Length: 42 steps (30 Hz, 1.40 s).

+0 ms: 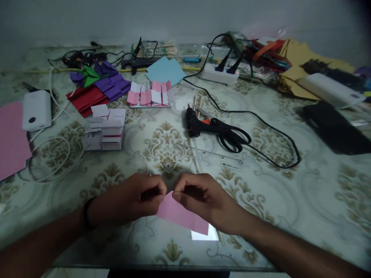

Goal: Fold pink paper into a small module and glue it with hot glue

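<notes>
Bare forearms (46,240) came in from the lower corners, ending in a left hand (130,197) and a right hand (207,202) that nearly met above the patterned table (319,200). Each thumb and finger was pinched together on the pink paper (182,218), which hung between the hands, tilted, its lower edge over a bright white patch (204,234) that could have been paper or glare. Because the two pinches sat close together along the upper edge, a pull in opposite directions could have torn the sheet there, and uneven pressure could have left a crooked crease. With the lower part unsupported, it could also have swung or buckled. Beyond the hands, a glue gun (194,123) lay against the scissors (232,135), its cord (261,116) looping to the right; if it was hot, which could not be told, a careless reach forward might have brought a burn, and a snag on that loop might have dragged both tools across the clear ruler (214,156).
</notes>
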Each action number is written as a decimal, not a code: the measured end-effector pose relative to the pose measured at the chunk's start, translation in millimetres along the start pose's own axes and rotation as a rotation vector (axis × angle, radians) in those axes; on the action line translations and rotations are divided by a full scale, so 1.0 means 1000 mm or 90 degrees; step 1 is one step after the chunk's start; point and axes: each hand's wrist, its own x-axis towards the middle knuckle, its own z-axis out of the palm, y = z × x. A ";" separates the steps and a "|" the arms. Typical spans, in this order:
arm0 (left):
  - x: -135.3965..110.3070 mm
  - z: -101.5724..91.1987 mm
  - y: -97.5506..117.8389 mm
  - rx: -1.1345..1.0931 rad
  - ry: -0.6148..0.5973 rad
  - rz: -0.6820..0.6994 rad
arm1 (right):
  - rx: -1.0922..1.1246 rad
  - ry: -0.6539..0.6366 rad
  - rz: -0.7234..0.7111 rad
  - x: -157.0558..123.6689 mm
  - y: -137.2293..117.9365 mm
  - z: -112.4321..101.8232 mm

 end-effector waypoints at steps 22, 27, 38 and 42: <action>-0.006 0.007 0.000 0.176 0.058 0.050 | -0.166 0.062 -0.164 -0.003 0.002 0.008; -0.005 0.008 0.000 0.141 0.086 0.020 | -0.187 0.084 -0.175 -0.004 0.000 0.004; -0.011 0.000 0.003 0.200 0.184 0.116 | -0.146 0.046 -0.136 -0.004 -0.011 -0.005; -0.009 -0.006 0.003 0.142 0.198 0.072 | -0.159 0.071 -0.106 -0.004 -0.013 -0.012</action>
